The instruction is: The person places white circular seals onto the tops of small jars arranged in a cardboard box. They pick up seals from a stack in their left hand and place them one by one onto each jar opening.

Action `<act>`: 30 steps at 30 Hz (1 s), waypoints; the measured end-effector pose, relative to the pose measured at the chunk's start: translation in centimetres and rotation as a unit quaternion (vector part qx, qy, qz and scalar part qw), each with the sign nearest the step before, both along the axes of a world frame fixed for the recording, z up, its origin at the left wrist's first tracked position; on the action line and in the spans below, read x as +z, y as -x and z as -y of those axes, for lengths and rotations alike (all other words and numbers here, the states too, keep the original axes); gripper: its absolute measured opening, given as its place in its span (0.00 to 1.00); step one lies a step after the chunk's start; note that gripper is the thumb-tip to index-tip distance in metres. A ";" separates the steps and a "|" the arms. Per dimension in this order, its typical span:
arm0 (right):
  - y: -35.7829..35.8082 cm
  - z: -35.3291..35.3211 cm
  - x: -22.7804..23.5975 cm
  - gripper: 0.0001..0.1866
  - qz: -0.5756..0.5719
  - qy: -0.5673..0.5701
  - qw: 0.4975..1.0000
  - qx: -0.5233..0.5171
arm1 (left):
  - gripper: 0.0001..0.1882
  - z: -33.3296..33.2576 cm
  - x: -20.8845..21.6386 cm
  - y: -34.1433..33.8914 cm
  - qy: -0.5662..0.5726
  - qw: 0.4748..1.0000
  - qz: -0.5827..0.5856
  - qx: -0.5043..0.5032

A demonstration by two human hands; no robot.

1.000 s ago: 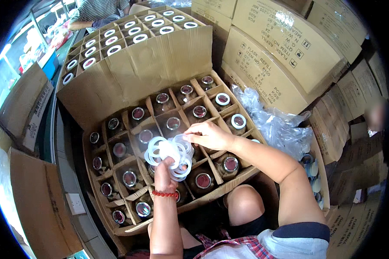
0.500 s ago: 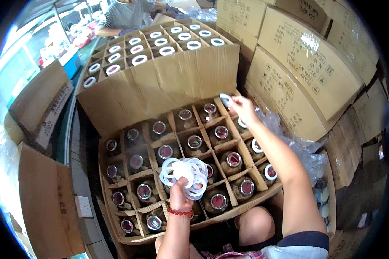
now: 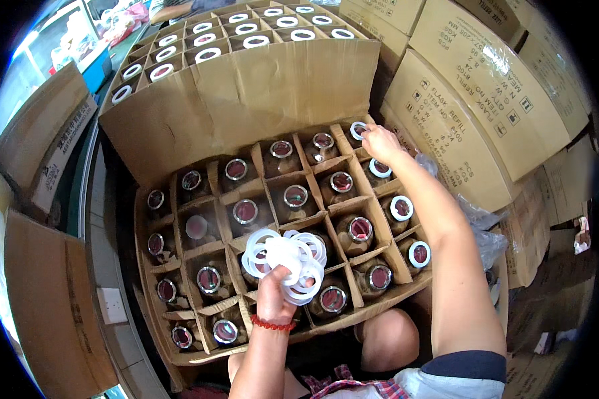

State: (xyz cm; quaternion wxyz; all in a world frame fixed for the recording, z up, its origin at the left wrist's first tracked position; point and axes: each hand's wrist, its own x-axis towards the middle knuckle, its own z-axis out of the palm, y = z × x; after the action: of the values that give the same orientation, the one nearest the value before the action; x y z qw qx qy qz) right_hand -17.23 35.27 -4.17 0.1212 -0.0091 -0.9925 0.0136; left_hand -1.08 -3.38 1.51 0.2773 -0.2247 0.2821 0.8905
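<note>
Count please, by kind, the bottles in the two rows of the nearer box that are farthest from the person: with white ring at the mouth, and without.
Bottles with a white ring: 2 (the right hand is at one)
Bottles without a white ring: 10
Total: 12 bottles

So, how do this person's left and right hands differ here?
The left hand holds a bunch of white rings, while the right hand has its fingers at a single white ring at the flask mouth in the carton's far right corner. The left has a red beaded bracelet at its wrist; none shows on the right. Both are bare and touch rings.
</note>
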 end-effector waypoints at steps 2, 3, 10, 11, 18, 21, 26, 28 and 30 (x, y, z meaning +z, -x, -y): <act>-0.2 -0.2 0.8 0.10 0.002 -0.038 0.999 0.020 | 0.23 -0.1 -0.5 0.1 0.006 1.000 -0.004 0.004; -0.4 -0.1 1.2 0.09 0.003 -0.061 0.998 0.029 | 0.23 0.0 -0.6 -0.1 0.023 0.999 -0.024 -0.009; -1.0 0.3 2.4 0.11 0.088 -0.134 0.987 0.004 | 0.26 0.5 -0.7 -0.1 0.058 0.995 -0.061 -0.050; -1.0 -0.2 2.2 0.11 0.083 -0.135 0.987 0.018 | 0.27 0.4 -0.7 -0.2 0.048 0.994 -0.073 -0.059; 0.7 0.5 2.5 0.13 0.092 -0.122 0.986 0.059 | 0.21 -0.2 0.2 0.1 -0.010 1.000 0.009 -0.021; 2.3 0.3 2.3 0.15 0.110 -0.098 0.988 0.044 | 0.21 -0.2 0.2 0.1 -0.004 1.000 0.009 -0.012; 2.8 0.7 2.5 0.14 0.101 -0.045 0.994 -0.005 | 0.27 0.5 -0.4 0.1 0.037 0.995 -0.076 -0.046; 1.9 0.6 2.2 0.11 0.048 -0.060 0.997 -0.003 | 0.30 0.9 -0.8 0.0 0.052 0.991 -0.100 -0.070; 1.1 0.4 2.1 0.12 0.072 -0.063 0.995 -0.038 | 0.30 0.8 -0.7 -0.1 0.038 0.993 -0.086 -0.067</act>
State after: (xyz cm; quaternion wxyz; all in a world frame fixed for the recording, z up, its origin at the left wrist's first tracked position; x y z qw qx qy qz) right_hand -18.32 34.91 -2.10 0.0498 -0.0400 -0.9965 -0.0544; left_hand -1.03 -4.19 0.80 0.3021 -0.1379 0.3530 0.8747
